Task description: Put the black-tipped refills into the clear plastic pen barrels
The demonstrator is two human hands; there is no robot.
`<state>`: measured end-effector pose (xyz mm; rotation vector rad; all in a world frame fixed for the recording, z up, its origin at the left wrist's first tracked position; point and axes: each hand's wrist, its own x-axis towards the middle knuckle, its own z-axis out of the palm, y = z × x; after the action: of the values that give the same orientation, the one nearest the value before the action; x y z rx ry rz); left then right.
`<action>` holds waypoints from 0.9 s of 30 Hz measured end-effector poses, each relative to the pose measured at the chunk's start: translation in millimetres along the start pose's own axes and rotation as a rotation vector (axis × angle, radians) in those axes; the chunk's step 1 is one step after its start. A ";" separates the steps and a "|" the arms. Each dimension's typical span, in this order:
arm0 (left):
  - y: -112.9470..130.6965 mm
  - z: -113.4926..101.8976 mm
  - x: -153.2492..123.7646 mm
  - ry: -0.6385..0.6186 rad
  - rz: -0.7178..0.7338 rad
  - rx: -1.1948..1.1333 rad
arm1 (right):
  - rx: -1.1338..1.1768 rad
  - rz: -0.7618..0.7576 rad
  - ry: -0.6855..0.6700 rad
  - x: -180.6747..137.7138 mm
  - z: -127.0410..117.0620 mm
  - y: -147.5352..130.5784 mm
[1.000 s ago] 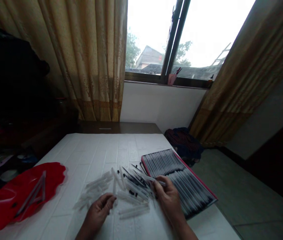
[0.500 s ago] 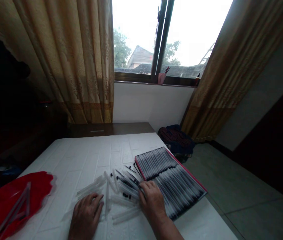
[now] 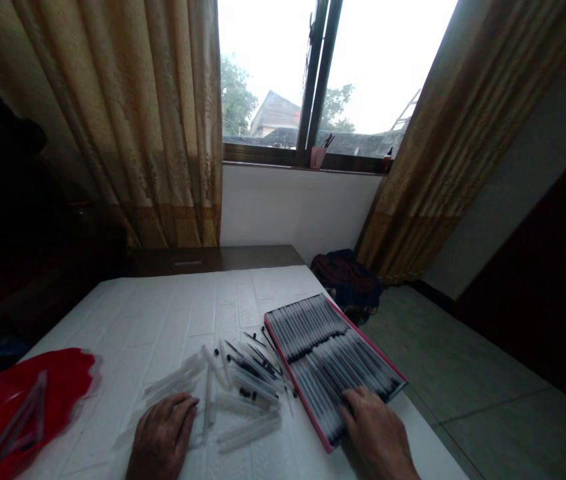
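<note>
My left hand (image 3: 160,437) lies flat on the white table (image 3: 173,320), fingers spread, touching the near end of a loose heap of clear pen barrels (image 3: 233,393). Black pen parts (image 3: 253,357) lie mixed into that heap. My right hand (image 3: 375,430) rests on the near corner of a red-edged flat tray (image 3: 330,353) filled with rows of pens, its fingers lying over the pens; whether it grips any is hidden.
A red plate (image 3: 17,400) with a few clear barrels sits at the table's left edge. A dark bundle (image 3: 345,277) lies on the floor by the curtain, beyond the table's far right corner. The tiled floor opens to the right.
My right hand left the loose heap and moved right onto the near end of the pen tray. My left hand stayed flat by the heap. The view shifted slightly right.
</note>
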<state>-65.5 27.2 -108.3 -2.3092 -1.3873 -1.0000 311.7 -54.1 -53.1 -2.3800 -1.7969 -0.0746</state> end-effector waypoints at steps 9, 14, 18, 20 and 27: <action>-0.2 -0.5 1.2 0.075 0.036 0.018 | -0.054 -0.026 -0.050 1.2 -2.1 -7.8; 4.6 -5.1 4.4 0.092 0.070 0.010 | -0.047 -0.049 0.055 -1.1 -4.9 -13.6; 6.7 -8.3 6.0 0.084 0.092 0.016 | 0.004 -0.074 0.100 -3.0 -8.0 -18.5; 7.2 -9.7 7.3 0.085 0.103 0.016 | 0.034 -0.075 0.119 -4.5 -10.6 -18.6; 26.9 -21.3 15.9 0.105 0.201 0.015 | 0.394 -0.257 0.049 -19.8 -7.8 -47.8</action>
<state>-46.6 12.6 -78.9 -2.2950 -1.0937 -1.0279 260.8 -61.5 -43.5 -1.8592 -1.8794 0.1733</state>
